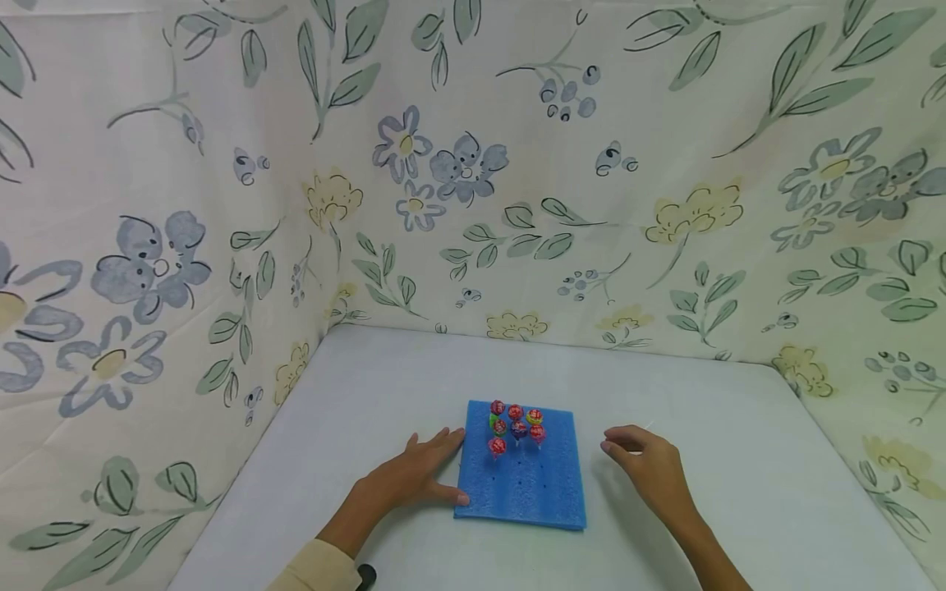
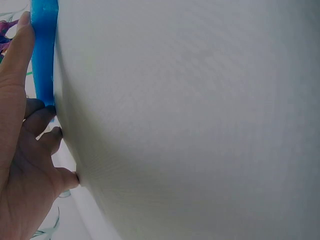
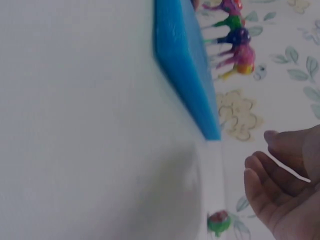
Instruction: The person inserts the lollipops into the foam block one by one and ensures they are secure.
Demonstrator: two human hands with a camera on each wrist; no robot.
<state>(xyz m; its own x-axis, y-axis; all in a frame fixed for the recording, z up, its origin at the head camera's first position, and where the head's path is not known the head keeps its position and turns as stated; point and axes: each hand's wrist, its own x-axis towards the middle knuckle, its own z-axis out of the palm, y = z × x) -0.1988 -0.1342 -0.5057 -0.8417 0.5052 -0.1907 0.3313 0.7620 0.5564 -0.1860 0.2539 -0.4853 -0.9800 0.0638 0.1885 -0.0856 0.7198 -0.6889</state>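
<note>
A blue foam board [image 1: 510, 497] lies on the white table with several wrapped lollipops [image 1: 519, 429] standing in its back part, sticks down. Small holes dot the bare front part. My left hand [image 1: 417, 474] is spread along the board's left side, its thumb on the front left corner and fingertips at the edge. In the left wrist view the thumb lies over the board's blue edge [image 2: 44, 55]. My right hand [image 1: 650, 468] hovers right of the board, fingers loosely bent and holding nothing. Beyond it, a red and green lollipop [image 3: 218, 222] shows low in the right wrist view.
The white table [image 1: 399, 377] extends around the board on all sides. Floral cloth [image 1: 473, 271] hangs behind the table and along both sides. A thin white stick [image 1: 649, 425] shows just behind the right hand.
</note>
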